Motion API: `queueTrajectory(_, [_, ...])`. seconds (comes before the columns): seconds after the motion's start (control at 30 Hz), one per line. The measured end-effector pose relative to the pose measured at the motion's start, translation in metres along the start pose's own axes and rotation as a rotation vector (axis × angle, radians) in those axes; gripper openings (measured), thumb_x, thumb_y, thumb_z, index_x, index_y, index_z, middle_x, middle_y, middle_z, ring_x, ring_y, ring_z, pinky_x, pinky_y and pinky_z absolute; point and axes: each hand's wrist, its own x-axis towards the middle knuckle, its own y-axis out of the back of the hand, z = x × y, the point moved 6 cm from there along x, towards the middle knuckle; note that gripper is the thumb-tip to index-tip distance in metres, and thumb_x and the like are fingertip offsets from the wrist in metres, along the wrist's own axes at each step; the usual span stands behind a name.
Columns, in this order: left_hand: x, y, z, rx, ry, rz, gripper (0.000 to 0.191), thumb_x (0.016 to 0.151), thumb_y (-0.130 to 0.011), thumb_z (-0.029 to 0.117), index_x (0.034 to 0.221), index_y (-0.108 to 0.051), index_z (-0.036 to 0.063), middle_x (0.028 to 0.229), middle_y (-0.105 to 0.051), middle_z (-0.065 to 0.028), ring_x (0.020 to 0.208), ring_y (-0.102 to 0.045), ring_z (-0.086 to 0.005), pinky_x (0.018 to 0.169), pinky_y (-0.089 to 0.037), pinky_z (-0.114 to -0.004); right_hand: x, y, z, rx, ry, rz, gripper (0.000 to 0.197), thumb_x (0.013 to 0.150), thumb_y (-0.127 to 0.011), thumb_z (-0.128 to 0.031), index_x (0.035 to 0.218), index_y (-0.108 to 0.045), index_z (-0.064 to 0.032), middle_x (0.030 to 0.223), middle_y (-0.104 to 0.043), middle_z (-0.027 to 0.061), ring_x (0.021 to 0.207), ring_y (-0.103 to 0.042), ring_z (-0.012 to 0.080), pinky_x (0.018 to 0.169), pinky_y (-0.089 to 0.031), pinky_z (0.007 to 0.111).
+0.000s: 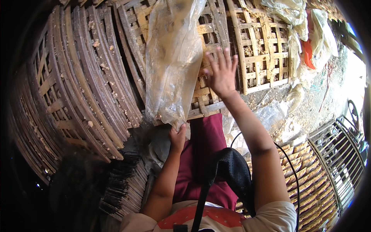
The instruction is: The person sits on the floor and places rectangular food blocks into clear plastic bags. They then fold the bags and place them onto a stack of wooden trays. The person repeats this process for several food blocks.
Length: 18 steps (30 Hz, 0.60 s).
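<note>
My left hand [177, 136] grips the near end of a long, cloudy plastic sheet [174, 63]. The sheet stretches away from me over a woven bamboo rack [207, 95], hiding much of its slats. To the right of the sheet, my right hand [222, 72] is held with fingers spread and nothing in it. That palm is over the rack's lattice, and I cannot tell whether it touches the slats. A second bamboo lattice rack [262, 52] with crumbs on it lies just right of my right hand.
Stacked wooden-framed racks [92, 75] with pale crumbs fill the left side. More plastic sheets [316, 37] hang at the upper right, around a red piece [307, 53]. At lower right, rows of pale slabs [304, 179] lie beside a barred bamboo frame [342, 156]. A black cable [294, 171] loops past my right arm.
</note>
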Motion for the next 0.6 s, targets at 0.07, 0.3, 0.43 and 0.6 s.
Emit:
queueTrajectory(0.07, [-0.004, 0.003, 0.0, 0.045, 0.024, -0.005, 0.02, 0.088, -0.057, 0.009, 0.103, -0.057, -0.0038, 0.091, -0.063, -0.0049, 0.082, -0.058, -0.0103, 0.074, -0.047, -0.026, 0.005, 0.023, -0.005, 0.098, -0.008, 0.123, 0.059, 0.087, -0.054, -0.033, 0.14, -0.032, -0.0196, 0.147, -0.021, 0.0175, 0.137, -0.015, 0.0358, 0.109, -0.009, 0.053])
queueTrajectory(0.3, [-0.026, 0.024, -0.004, 0.214, -0.036, -0.017, 0.024, 0.09, -0.056, 0.013, 0.107, -0.054, -0.0038, 0.098, -0.061, -0.0064, 0.09, -0.057, -0.0128, 0.081, -0.045, -0.028, 0.077, 0.058, -0.125, -0.26, 0.633, 0.013, 0.053, 0.083, -0.058, -0.015, 0.133, -0.043, -0.0211, 0.135, -0.042, 0.0099, 0.135, -0.024, 0.0272, 0.112, -0.004, 0.053])
queueTrajectory(0.43, [-0.025, 0.04, -0.024, 0.141, 0.003, 0.02, 0.031, 0.09, -0.055, 0.011, 0.116, -0.047, -0.004, 0.107, -0.057, -0.0098, 0.097, -0.056, -0.0155, 0.085, -0.043, -0.028, 0.102, 0.038, -0.129, -0.696, 0.745, -0.281, 0.029, 0.083, -0.059, -0.017, 0.113, -0.057, -0.0162, 0.112, -0.059, 0.0035, 0.126, -0.038, 0.0236, 0.112, 0.001, 0.054])
queueTrajectory(0.6, [-0.037, 0.052, 0.018, 0.402, -0.046, 0.411, 0.075, 0.082, -0.065, 0.014, 0.135, -0.015, -0.0019, 0.135, -0.03, -0.0225, 0.124, -0.037, -0.0315, 0.101, -0.032, -0.044, 0.076, 0.07, -0.064, -0.076, 0.612, -0.08, 0.012, 0.077, -0.064, -0.012, 0.089, -0.061, -0.0146, 0.094, -0.058, 0.0022, 0.109, -0.051, 0.0189, 0.113, -0.008, 0.055])
